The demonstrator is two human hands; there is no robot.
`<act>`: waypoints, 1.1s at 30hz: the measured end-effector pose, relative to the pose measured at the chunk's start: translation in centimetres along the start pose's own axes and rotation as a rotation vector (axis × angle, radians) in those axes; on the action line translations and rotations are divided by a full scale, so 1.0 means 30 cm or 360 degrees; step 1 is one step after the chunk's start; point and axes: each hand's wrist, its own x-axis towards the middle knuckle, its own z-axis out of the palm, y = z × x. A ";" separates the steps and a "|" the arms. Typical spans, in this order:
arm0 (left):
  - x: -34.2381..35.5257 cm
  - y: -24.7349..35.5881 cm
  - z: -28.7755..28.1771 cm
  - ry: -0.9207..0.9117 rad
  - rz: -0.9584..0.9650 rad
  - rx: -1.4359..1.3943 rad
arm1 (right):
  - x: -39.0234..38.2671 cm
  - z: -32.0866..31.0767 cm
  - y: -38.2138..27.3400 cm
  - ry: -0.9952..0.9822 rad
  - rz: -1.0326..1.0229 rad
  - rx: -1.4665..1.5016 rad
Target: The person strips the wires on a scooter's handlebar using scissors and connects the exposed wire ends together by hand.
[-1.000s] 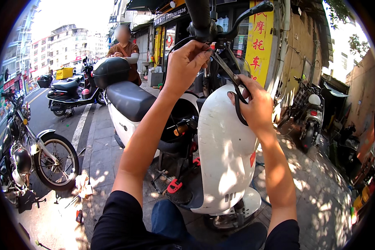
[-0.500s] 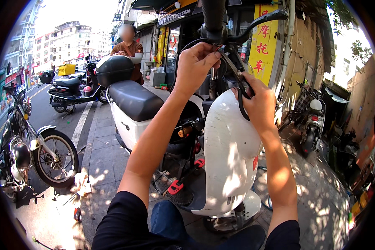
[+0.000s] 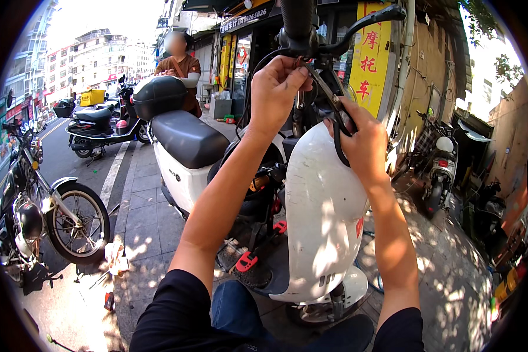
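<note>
Pliers, dark-handled, sit in the right hand, whose grip is pressed together around both handles so that the nose reaches up and inward toward the wiring under the handlebar. Just above that grip and a little to its left, the left hand pinches something thin between fingertips and thumb, close under the handlebar stem; it looks like a wire or cable end, though it is too small to tell for sure. Holding it taut there would keep it steady for the pliers' nose, which meets the same spot.

Directly below both grips stands the white front cover of an electric scooter, its rounded face toward the person and the right wrist resting near its top edge, which seems to brace the hand. Above the right grip the brake lever juts out to the side. Black cables loop down beside the left wrist.

Well away to the left of the grips, a motorcycle stands at the kerb, and beyond the scooter's black seat another person stands by a parked scooter with a top box.
</note>
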 end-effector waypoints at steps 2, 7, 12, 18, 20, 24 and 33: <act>-0.004 -0.001 0.008 0.0013 -0.0008 0.0016 | -0.004 0.005 0.009 -0.0004 0.0035 -0.0052; -0.003 -0.002 0.009 0.0018 0.0014 0.0111 | -0.003 -0.003 0.008 -0.0028 0.0072 -0.0091; 0.002 -0.011 0.010 0.0015 0.0094 0.0168 | -0.002 0.003 0.022 -0.0036 0.0056 -0.0033; -0.005 -0.017 0.012 0.0005 0.0127 0.0097 | -0.002 0.001 0.022 -0.0008 0.0027 0.0082; -0.004 -0.016 0.008 -0.0001 0.0132 0.0103 | -0.003 0.004 0.025 -0.0023 0.0046 0.0050; 0.000 -0.011 -0.002 -0.0024 0.0125 0.0202 | 0.001 0.010 0.022 -0.0012 0.0018 0.0002; 0.004 -0.001 0.001 -0.0027 0.0138 0.0288 | 0.006 0.017 0.015 0.0009 -0.0001 0.0016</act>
